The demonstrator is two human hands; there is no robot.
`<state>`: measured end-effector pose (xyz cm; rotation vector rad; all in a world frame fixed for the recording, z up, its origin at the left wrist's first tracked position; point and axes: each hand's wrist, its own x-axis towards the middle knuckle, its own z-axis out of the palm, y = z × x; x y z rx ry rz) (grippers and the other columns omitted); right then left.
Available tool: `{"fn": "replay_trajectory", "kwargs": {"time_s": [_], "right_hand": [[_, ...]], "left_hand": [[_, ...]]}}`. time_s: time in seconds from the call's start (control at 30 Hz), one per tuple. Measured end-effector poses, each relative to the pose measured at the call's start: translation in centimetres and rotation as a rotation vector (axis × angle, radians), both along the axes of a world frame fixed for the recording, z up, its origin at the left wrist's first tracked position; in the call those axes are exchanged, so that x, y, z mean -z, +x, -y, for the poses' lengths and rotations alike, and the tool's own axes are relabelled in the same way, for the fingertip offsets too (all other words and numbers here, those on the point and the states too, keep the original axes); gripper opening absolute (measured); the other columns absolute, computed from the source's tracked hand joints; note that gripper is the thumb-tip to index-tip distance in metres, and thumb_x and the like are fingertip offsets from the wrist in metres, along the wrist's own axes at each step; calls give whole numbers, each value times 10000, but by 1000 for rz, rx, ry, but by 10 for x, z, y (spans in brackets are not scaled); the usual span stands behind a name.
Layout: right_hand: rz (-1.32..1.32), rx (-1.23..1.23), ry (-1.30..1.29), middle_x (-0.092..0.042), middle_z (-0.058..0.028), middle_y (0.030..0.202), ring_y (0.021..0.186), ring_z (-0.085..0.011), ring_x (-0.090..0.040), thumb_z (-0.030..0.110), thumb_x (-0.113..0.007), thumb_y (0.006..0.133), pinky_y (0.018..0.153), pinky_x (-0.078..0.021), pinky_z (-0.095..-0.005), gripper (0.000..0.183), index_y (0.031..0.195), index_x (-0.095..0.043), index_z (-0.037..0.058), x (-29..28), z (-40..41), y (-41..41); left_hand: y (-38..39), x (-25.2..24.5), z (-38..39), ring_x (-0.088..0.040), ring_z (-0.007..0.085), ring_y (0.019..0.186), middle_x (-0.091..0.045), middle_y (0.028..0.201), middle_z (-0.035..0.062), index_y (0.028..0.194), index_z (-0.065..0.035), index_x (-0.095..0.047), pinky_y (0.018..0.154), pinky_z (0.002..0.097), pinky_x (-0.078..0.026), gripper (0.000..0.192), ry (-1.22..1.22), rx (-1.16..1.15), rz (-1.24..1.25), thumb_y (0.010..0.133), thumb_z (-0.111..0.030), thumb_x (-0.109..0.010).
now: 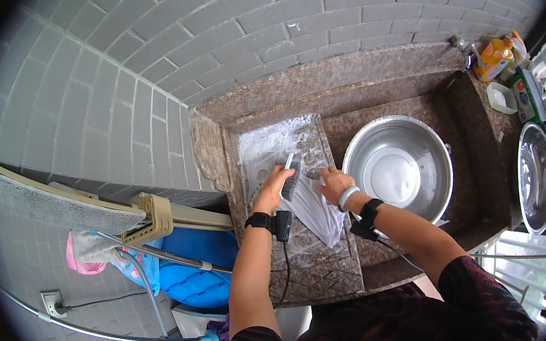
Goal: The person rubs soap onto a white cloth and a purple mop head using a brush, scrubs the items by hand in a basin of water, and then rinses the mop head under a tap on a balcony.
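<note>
My left hand (271,189) grips a scrub brush (291,181) with a white back and grey bristles. The brush is tilted on its side, bristles facing right, over a wet white cloth (314,211). Bunched and creased, the cloth lies on the stone washboard (310,272), with its lower end spread towards me. My right hand (337,186) is at the cloth's right edge, fingertips touching or just over it; whether they pinch the fabric is hidden. White suds (269,138) cover the upper part of the washboard.
Right of the washboard, a large metal basin (394,174) stands in the stone sink (462,149). A tap (465,51), an orange bottle (494,59) and another metal basin (536,176) are at the right. A flat mop (63,194) and blue tubs (195,283) crowd the left.
</note>
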<state>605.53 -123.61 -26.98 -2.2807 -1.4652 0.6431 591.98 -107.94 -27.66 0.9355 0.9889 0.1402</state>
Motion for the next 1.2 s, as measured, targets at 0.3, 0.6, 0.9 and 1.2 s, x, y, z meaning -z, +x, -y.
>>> {"fn": "replay_trajectory", "kwargs": {"time_s": [0.3,0.6,0.9,1.2], "right_hand": [[-234,146,165,-612,-150,868,833,-314,-604,150,-624,725,740,-474,-421,154,823,-570,44,-7,16,27],[-113,-506,391,-588,-114,783,801,-290,-598,38,-513,748,699,-487,-376,179,920,-557,52,-76,94,-21],[-88,-648,219,-588,-111,1010,1068,-258,-523,125,-512,745,896,-439,-374,199,906,-584,33,1,151,-46],[-29,-585,374,-565,-137,1159,1156,-260,-492,111,-488,794,1008,-374,-378,216,973,-572,22,15,158,-49]], "left_hand": [[-35,-149,32,-556,113,914,-582,1006,36,1187,-33,-483,770,255,-444,390,176,-1,263,832,-171,-569],[-115,-101,66,-573,231,926,-566,1034,128,1264,-64,-403,809,373,-436,505,591,179,-232,836,-289,-551],[-61,-44,189,-517,388,884,-464,975,196,1401,-269,-258,757,498,-437,661,1350,760,-520,826,-233,-583],[-26,-36,77,-512,345,936,-454,1073,205,1427,-214,-190,791,447,-434,619,1225,595,-935,896,-250,-504]]}}
